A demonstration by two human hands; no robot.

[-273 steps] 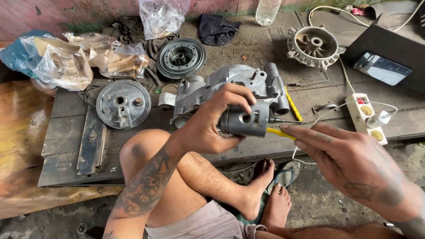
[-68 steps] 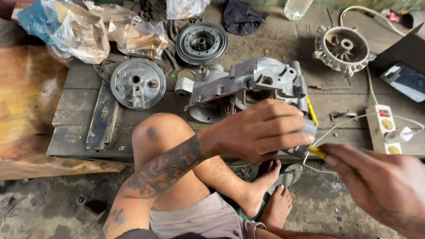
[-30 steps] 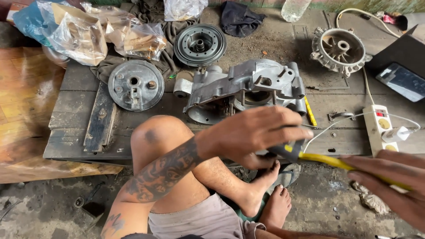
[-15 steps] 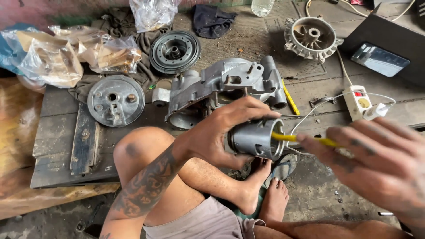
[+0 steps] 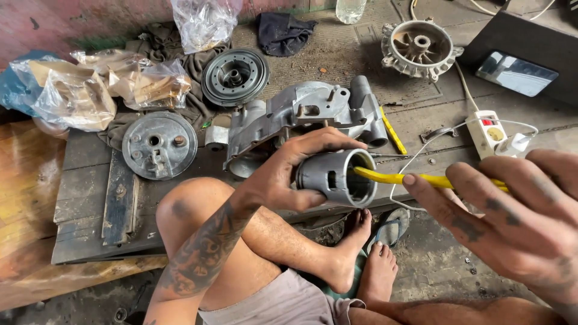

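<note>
My left hand grips a grey metal cylinder above my bent knee, its open end turned to the right. My right hand holds a yellow-handled tool whose tip reaches inside the cylinder's open end. Just behind the cylinder a large grey engine casing lies on the dark wooden board.
A round grey plate and a ribbed round hub lie to the left. A finned round casting sits at the back right. A white power strip, a second yellow tool, plastic bags and a dark cloth lie around.
Since a second ago my left hand has raised the cylinder from near my foot and turned its opening to the right. The yellow tool's tip has gone into the opening.
</note>
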